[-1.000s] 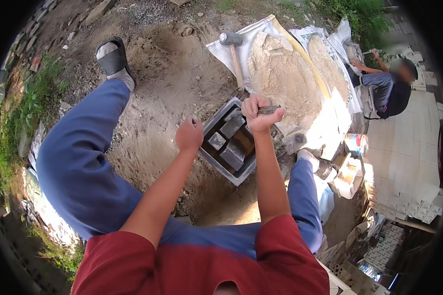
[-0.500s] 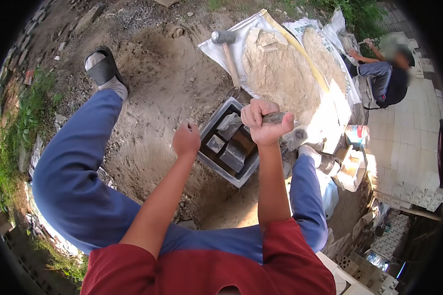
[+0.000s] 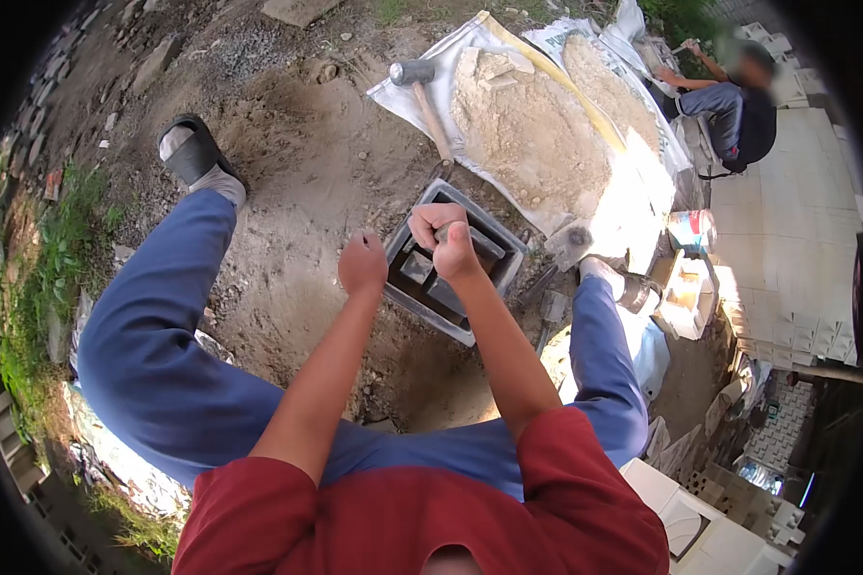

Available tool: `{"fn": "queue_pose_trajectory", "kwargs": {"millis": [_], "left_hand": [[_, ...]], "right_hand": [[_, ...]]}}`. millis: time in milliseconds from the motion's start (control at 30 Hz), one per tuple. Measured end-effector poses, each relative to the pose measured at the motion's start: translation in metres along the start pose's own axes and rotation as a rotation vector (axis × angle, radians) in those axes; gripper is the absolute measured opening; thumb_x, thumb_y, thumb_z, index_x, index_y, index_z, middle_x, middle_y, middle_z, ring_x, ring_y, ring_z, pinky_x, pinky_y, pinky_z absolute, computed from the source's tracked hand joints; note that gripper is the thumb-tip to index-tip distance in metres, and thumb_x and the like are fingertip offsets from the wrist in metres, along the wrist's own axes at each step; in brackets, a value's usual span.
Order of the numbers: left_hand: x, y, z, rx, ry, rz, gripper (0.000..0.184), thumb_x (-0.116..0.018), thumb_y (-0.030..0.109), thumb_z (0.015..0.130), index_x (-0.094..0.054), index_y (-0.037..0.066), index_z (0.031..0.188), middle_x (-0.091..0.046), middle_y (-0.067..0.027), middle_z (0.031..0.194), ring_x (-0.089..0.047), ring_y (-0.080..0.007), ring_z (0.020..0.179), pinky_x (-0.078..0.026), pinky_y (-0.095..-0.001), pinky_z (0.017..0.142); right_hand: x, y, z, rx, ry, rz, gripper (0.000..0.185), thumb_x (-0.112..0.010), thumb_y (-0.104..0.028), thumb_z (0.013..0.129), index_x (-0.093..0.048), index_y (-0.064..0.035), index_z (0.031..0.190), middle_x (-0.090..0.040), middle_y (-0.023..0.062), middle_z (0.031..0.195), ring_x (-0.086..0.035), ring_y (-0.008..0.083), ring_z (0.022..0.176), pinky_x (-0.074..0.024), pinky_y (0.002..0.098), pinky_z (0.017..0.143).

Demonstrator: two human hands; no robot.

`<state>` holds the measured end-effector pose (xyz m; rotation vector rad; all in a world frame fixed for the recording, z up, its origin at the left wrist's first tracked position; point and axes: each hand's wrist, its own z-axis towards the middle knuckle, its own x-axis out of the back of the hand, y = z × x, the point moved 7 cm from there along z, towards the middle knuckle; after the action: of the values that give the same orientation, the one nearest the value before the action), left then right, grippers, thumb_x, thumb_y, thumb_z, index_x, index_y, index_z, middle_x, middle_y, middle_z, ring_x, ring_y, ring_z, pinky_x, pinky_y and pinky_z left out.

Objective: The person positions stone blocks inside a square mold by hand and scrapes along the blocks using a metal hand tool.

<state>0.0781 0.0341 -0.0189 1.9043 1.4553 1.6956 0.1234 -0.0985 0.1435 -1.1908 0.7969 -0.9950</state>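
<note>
On the dirt between my legs stands a grey rectangular mould [image 3: 494,222] with block-shaped inserts inside. Over its upper part, my right hand [image 3: 445,240] is closed around a tool's handle. The tool looks like a trowel; its blade is hidden behind the fist now. My left hand [image 3: 362,263] forms a fist beside the mould's left edge. Whether it touches the rim or holds anything small, I cannot make out. Beyond the mould lies a hammer [image 3: 430,115] with a grey head and wooden handle, partly on a white sack.
Pale sand [image 3: 532,134] is heaped on opened sacks ahead to the right. Dirty tools [image 3: 570,245] lie near my right foot. A bucket [image 3: 692,230] and pale container [image 3: 686,299] stand further right. Another person [image 3: 738,115] sits near stacked white blocks [image 3: 777,220].
My right hand has moved left, over the mould, and turned, so the blade seen earlier is hidden. My left fist stays beside the mould. The whole view has shifted slightly.
</note>
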Motion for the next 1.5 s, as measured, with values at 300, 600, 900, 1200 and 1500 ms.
{"fn": "queue_pose_trajectory", "kwargs": {"millis": [300,600,900,1200,1500], "left_hand": [[-0.011,-0.009,0.006,0.015,0.018,-0.043,0.044,-0.04,0.038,0.096,-0.068,0.005,0.09,-0.072,-0.0176,0.086,-0.067,-0.0411,0.086,-0.049,-0.0512,0.078],[-0.001,0.007,-0.002,-0.166,0.033,-0.181,0.046,-0.034,0.037,0.102,-0.065,0.006,0.089,-0.071,-0.0134,0.085,-0.065,-0.0384,0.077,-0.049,-0.0486,0.074],[0.002,0.002,0.002,-0.243,0.119,-0.41,0.045,-0.031,0.036,0.107,-0.061,0.005,0.094,-0.069,-0.0066,0.079,-0.063,-0.0207,0.062,-0.049,-0.0355,0.062],[0.002,0.0,-0.003,-0.153,0.089,-0.55,0.058,-0.026,0.047,0.108,-0.061,0.003,0.095,-0.069,-0.0085,0.079,-0.063,-0.019,0.06,-0.05,-0.0333,0.06],[-0.006,-0.012,-0.001,-0.144,0.152,-0.646,0.065,-0.02,0.057,0.106,-0.055,0.003,0.103,-0.06,-0.0086,0.096,-0.058,-0.0153,0.058,-0.049,-0.0272,0.058]], "right_hand": [[0.0,0.005,0.004,-0.185,-0.043,0.338,0.082,-0.037,-0.085,0.086,-0.028,-0.011,0.053,-0.025,-0.0046,0.049,-0.025,0.0082,0.044,-0.0131,0.0276,0.044],[-0.006,0.003,-0.001,-0.07,0.007,0.075,0.086,-0.032,-0.092,0.081,-0.025,-0.01,0.056,-0.025,-0.0041,0.052,-0.023,0.0071,0.047,-0.013,0.0282,0.045],[-0.018,-0.013,0.005,-0.069,-0.053,0.319,0.083,-0.038,-0.089,0.08,-0.029,-0.0116,0.053,-0.026,-0.0052,0.049,-0.025,0.0087,0.043,-0.0129,0.0275,0.042],[-0.009,0.007,-0.004,-0.115,-0.032,0.083,0.087,-0.036,-0.095,0.074,-0.028,-0.011,0.053,-0.028,-0.0033,0.05,-0.027,0.0097,0.044,-0.0159,0.0267,0.044],[-0.001,-0.012,-0.004,-0.066,-0.012,0.222,0.087,-0.044,-0.093,0.073,-0.03,-0.01,0.05,-0.028,-0.0036,0.049,-0.027,0.0092,0.042,-0.016,0.0276,0.042]]}}
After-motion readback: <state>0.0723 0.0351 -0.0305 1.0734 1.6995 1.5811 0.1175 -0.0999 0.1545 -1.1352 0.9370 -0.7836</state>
